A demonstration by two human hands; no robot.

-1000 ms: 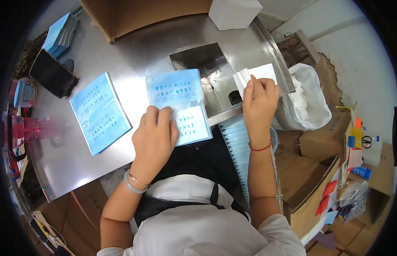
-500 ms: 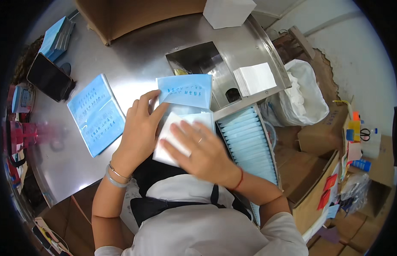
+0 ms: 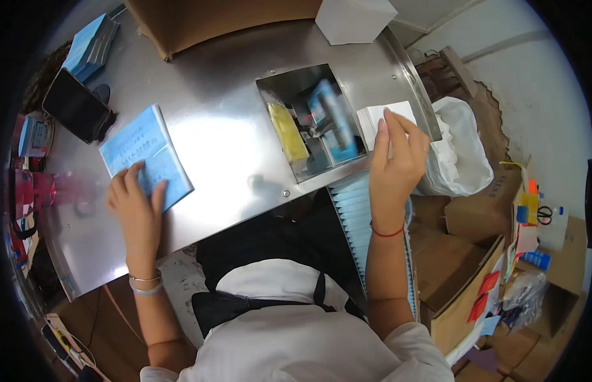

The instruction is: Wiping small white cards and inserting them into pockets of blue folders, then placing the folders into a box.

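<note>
On the left of the metal table lies a stack of blue printed plastic pouches (image 3: 149, 137). My left hand (image 3: 135, 200) rests at its near edge, fingers spread, fingertips touching the top pouch. Over to the right, my right hand (image 3: 401, 156) is above a stack of white folded sheets (image 3: 370, 124), with thumb and fingertips pinched together. Whether a sheet is between them cannot be seen. Between the hands, a rectangular opening (image 3: 315, 167) in the table contains a yellow packet (image 3: 287, 134) and a smeared blue pouch (image 3: 334, 118).
A phone on a stand (image 3: 76, 105) and more blue pouches (image 3: 91, 44) sit at the far left. A cardboard box (image 3: 226, 19) stands at the back. Below the table's right edge are a tray of blue pouches (image 3: 350, 213) and a white-lined bin (image 3: 468, 165).
My left hand has moved left onto the pouch stack. My right hand has moved right to the white sheets. The pouch and white sheet between them left my hands; a blurred blue pouch shows in the opening.
</note>
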